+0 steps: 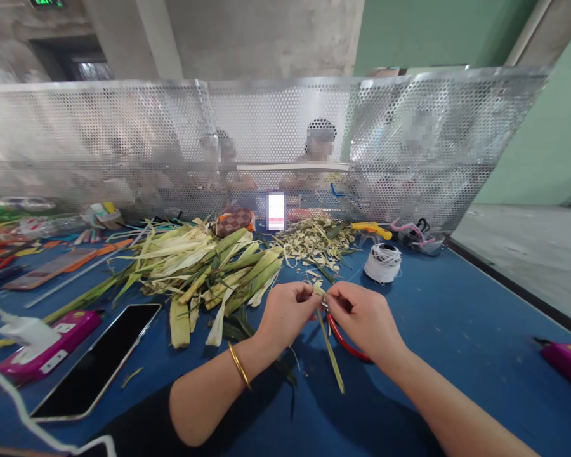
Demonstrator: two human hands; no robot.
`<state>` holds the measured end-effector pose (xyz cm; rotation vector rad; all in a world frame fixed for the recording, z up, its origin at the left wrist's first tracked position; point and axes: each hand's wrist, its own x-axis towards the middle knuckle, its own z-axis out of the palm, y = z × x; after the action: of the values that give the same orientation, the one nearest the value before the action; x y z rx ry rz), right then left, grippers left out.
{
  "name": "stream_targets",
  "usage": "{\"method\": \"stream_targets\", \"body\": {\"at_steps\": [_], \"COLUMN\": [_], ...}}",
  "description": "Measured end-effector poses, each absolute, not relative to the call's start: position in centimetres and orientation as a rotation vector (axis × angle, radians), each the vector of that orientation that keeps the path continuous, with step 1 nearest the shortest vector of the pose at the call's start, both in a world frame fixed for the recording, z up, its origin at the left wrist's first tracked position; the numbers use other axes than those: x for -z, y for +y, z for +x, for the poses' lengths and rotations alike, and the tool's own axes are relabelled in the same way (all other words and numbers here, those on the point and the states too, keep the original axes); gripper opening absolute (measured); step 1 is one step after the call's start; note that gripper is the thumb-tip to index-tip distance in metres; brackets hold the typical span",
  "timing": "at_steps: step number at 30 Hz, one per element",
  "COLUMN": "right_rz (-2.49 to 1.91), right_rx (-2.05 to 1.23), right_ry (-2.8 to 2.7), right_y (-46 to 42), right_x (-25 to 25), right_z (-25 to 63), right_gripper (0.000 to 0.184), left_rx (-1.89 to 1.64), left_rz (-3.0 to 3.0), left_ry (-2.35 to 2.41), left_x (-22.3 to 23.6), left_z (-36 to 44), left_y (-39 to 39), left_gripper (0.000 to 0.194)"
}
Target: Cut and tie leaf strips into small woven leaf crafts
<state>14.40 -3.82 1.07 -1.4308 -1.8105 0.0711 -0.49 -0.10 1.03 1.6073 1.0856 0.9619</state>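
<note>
My left hand (285, 314) and my right hand (364, 314) meet just above the blue table, fingertips almost touching. Both are closed in a pinch on a narrow corn husk strip (332, 358), whose long end hangs down between them. Red-handled scissors (342, 343) show under my right hand; whether that hand touches them I cannot tell. Left of my hands lies a large heap of corn husks (204, 260), pale and green. Chopped husk bits (316, 241) are piled beyond my fingers. A roll of white string (383, 262) stands behind my right hand.
A black-screened phone (99, 362) and a purple power strip (52, 343) with a white plug and cable lie on the left. Another purple power strip (566, 362) is at the right edge. A perforated metal screen (280, 108) runs along the back, with people behind it.
</note>
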Motion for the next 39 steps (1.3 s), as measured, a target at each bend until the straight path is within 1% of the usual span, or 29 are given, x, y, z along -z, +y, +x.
{"method": "stream_targets", "body": {"at_steps": [2,7,11,13,17,19,21,23,25,27,31,39], "right_rz": [-1.444,-1.490,-1.423,-1.391,-1.384,-1.370,-1.333,-1.287,-1.250,-1.224,-1.183,-1.106], "right_rx": [-0.126,-0.252,-0.406,-0.507,-0.695,-0.835,-1.045,-1.260,-1.382,-1.361,-1.163,-1.079], "right_ry": [-1.811,-1.746,-1.643,-1.591,-1.661,-1.624,-1.492,-1.336,-1.221,-1.173,-1.125,-0.770], "right_y": [-3.8,-3.8,-3.5,-3.3,-3.1,-3.1,-3.2,-3.2,-3.3,-3.2,-2.8,-2.0], "right_x": [-1.2,-1.1,-0.8,-0.8,-1.2,-1.6,-1.8,-2.0,-2.1,-2.2,-2.1,-1.8], "right_z": [14.4,14.3,14.2,14.3,14.6,14.7,14.7,14.6,14.6,14.8,15.1,15.6], "right_gripper": [0.020,0.022,0.015,0.020,0.027,0.028,0.028,0.032,0.034,0.033,0.032,0.028], "left_rx": [-0.975,-1.009,-0.927,-0.878,-0.790,-0.746,-0.700,-0.655,-0.621,-0.595,-0.505,-0.417], "left_rz": [1.552,1.450,1.421,1.475,1.586,1.602,1.587,1.560,1.547,1.549,1.546,1.499], "left_ry": [1.074,1.079,1.007,0.931,0.885,0.889,0.877,0.859,0.849,0.844,0.799,0.720], "left_x": [-1.1,-1.4,-1.5,-1.5,-1.3,-1.3,-1.5,-1.7,-1.9,-2.0,-1.9,-2.0], "left_z": [-0.4,-0.2,-0.1,-0.2,-0.4,-0.5,-0.5,-0.5,-0.4,-0.4,-0.5,-0.9], "left_y": [-0.2,-0.3,-0.5,-0.6,-0.6,-0.7,-0.8,-1.0,-1.2,-1.3,-1.3,-0.9], "left_gripper": [0.010,0.010,0.010,0.013,0.015,0.015,0.015,0.015,0.017,0.017,0.017,0.028]}}
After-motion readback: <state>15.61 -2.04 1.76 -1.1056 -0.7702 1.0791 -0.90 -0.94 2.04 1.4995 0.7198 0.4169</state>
